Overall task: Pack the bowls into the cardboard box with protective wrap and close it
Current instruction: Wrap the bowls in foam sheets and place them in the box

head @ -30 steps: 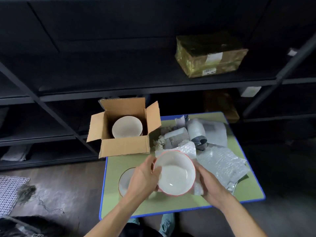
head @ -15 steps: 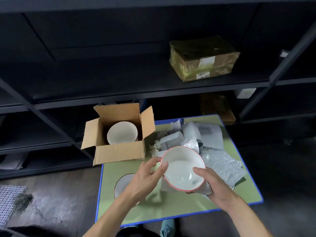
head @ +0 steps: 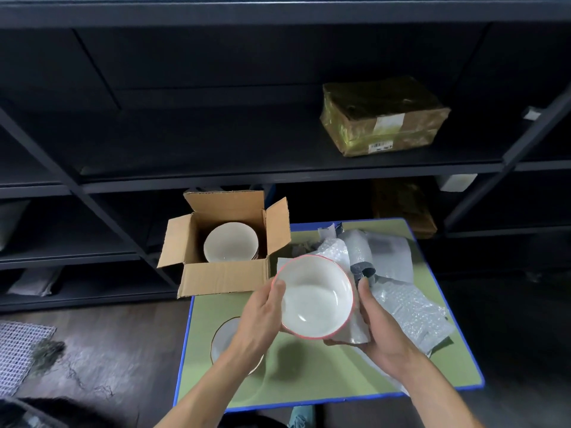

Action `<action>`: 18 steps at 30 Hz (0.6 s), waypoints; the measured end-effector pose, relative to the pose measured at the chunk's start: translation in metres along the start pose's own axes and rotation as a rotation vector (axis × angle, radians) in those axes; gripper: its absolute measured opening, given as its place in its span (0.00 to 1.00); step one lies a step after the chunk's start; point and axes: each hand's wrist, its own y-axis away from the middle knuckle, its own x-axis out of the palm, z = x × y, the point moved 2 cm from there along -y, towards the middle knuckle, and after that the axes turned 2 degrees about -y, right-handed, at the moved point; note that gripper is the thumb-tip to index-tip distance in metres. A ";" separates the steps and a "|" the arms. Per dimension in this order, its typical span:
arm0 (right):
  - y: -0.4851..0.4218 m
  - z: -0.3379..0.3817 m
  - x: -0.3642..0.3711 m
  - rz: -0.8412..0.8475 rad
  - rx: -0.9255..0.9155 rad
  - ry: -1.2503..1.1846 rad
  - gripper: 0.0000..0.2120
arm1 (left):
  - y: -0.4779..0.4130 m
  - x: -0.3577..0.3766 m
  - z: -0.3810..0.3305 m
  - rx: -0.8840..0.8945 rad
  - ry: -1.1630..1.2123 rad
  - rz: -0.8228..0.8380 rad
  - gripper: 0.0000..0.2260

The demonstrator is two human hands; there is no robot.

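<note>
Above the table (head: pixel 309 381), both hands hold the bowl (head: pixel 315 298) mouth-up, tilted toward camera.

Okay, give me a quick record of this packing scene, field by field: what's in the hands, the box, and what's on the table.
held: pink-rimmed bowl, left hand at its rim, right hand at its side
wrap: sheet of wrap between right hand and bowl
box: cardboard box open, flaps up, one white bowl inside
table: gold-rimmed bowl partly hidden by the left forearm; bubble wrap piled at right
</note>
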 end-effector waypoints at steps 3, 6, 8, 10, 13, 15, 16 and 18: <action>-0.004 -0.002 0.000 -0.044 -0.055 0.084 0.14 | -0.002 -0.002 -0.003 0.002 -0.001 -0.054 0.15; -0.004 -0.006 0.001 -0.003 -0.085 0.149 0.13 | -0.004 -0.002 -0.003 -0.024 -0.028 -0.066 0.15; -0.003 -0.009 0.005 0.038 -0.085 0.180 0.17 | -0.004 -0.001 -0.005 -0.043 -0.041 -0.070 0.16; -0.001 -0.012 0.007 0.035 -0.081 0.176 0.18 | -0.002 0.000 -0.008 -0.044 -0.060 -0.063 0.15; 0.000 -0.013 0.010 0.027 -0.078 0.185 0.18 | -0.002 0.000 -0.007 -0.033 -0.074 -0.046 0.15; 0.001 -0.013 0.007 0.008 -0.065 0.198 0.15 | -0.001 0.000 -0.005 -0.037 -0.064 -0.019 0.16; 0.001 -0.012 0.006 -0.002 -0.056 0.212 0.15 | 0.000 0.000 -0.004 -0.036 -0.058 -0.005 0.16; 0.003 -0.011 0.005 -0.007 -0.031 0.242 0.18 | 0.001 -0.001 -0.004 -0.023 -0.059 0.015 0.15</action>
